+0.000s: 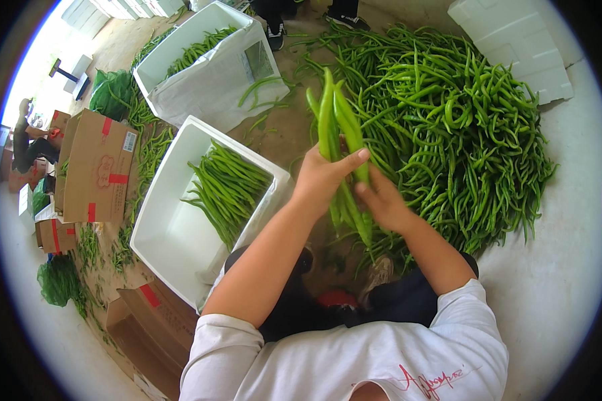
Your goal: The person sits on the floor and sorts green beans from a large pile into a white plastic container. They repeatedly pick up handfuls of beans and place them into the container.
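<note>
A small bunch of long green chili peppers (328, 123) is held upright in front of me. My left hand (322, 172) wraps round the bunch, its thumb across the front. Against the lower right side of the same peppers, my right hand (383, 200) is closed with its fingers partly hidden. Close to my left forearm stands a white foam box (174, 200), with green peppers (231, 187) laid side by side in one part of it. A big heap of loose green peppers (455, 140) spreads over the floor to the right of my hands.
Another white foam box (154, 87) with peppers stands farther off at the left. Cardboard boxes (100, 167) and green net bags (110, 93) line the left side. A white foam panel (515, 47) leans at the far right. Other people's shoes (348, 22) show at the top.
</note>
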Tool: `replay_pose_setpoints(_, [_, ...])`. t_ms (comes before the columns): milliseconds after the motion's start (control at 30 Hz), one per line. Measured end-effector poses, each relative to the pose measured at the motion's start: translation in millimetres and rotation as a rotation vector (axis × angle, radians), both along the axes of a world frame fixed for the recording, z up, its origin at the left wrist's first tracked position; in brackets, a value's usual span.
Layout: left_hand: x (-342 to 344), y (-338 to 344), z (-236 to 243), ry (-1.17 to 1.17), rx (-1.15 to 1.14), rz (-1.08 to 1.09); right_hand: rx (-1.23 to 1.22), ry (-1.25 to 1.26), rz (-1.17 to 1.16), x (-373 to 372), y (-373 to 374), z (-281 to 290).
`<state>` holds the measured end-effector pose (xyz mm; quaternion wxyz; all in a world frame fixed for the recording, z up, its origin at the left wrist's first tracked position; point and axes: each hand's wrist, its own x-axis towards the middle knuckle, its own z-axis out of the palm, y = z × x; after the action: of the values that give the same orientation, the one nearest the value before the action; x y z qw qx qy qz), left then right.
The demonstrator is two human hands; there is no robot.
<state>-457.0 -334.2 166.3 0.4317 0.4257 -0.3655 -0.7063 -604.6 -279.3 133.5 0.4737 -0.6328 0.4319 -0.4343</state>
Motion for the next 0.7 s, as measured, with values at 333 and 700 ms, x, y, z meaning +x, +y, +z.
replay_pose_setpoints(333, [84.9, -21.2, 9.7, -0.150, -0.008, 0.394, 0.483, 0.196, 0.254, -16.4, 31.8, -105.0])
replay_pose_setpoints(700, [64.9, -21.2, 11.7, -0.399, -0.094, 0.238, 0.608, 1.267, -0.256, -84.3, -75.0, -265.3])
